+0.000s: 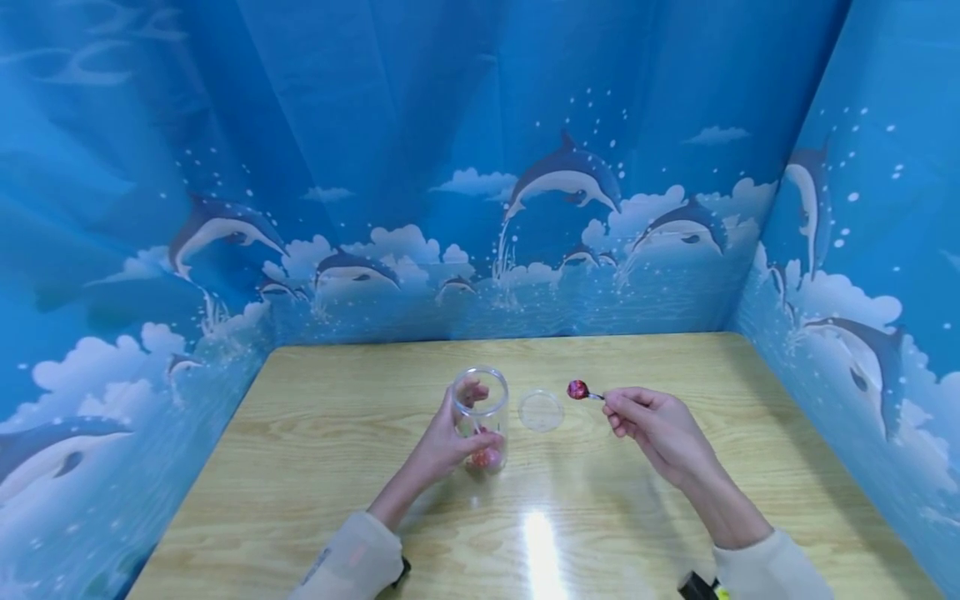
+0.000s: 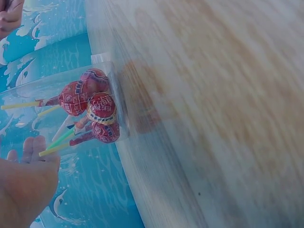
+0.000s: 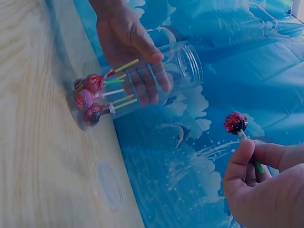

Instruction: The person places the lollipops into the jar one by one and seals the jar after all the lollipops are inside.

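My left hand [image 1: 442, 442] grips a clear plastic jar [image 1: 497, 417] that stands upright and uncapped on the table. Several lollipops [image 2: 102, 108] in red and pink wrappers lie heads-down at its bottom, their yellow, green and white sticks pointing up. To the right, my right hand [image 1: 663, 429] pinches the stick of one lollipop [image 1: 577, 389] between thumb and fingers, above the table and apart from the jar. Its wrapper is dark red, and a bit of green stick shows in the right wrist view. Between the jar and this hand lies a round clear lid [image 1: 541, 411], flat on the wood.
The light wooden table [image 1: 315, 450] carries a bright light reflection near its front. A blue curtain [image 1: 390, 167] printed with dolphins and clouds encloses the table at the back and both sides.
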The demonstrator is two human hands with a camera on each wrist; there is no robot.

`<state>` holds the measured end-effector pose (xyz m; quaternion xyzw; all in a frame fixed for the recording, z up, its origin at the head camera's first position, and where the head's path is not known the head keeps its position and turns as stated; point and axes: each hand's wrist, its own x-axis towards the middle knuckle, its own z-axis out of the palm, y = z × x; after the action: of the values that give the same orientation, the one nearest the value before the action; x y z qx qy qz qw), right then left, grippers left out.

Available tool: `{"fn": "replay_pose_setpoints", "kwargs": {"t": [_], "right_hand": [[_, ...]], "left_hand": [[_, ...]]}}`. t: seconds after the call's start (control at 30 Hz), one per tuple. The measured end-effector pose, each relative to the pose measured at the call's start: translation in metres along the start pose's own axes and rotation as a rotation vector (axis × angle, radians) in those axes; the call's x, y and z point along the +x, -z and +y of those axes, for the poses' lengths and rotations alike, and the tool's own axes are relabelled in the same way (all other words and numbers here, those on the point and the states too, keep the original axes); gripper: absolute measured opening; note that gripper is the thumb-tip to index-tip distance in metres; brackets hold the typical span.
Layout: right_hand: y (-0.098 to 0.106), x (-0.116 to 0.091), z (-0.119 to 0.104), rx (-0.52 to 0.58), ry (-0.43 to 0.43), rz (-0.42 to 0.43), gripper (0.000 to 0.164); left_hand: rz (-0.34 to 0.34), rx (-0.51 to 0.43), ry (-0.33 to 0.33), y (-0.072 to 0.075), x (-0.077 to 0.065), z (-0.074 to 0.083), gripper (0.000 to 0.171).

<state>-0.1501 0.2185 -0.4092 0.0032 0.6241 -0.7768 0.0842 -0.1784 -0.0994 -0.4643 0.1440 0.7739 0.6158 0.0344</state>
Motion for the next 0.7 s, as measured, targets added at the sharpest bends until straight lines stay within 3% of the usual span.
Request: {"fn": "replay_pose_setpoints", "kwargs": {"t": [0.27, 0.53, 0.7], "right_hand": [[-0.021, 0.010, -0.012, -0.005, -0.009, -0.029, 0.010], [-0.043, 0.024, -0.015, 0.053, 0.010, -0.116, 0.008], [-0.058, 0.032, -0.016, 0.042, 0.001, -0.140, 0.016]], "left_hand": [[-0.002, -0.002, 0.005, 0.001, 0.000, 0.001, 0.086], [-0.006, 0.002, 0.010, 0.001, 0.001, 0.001, 0.086], [-0.012, 0.004, 0.002, 0.001, 0.001, 0.000, 0.086]]}}
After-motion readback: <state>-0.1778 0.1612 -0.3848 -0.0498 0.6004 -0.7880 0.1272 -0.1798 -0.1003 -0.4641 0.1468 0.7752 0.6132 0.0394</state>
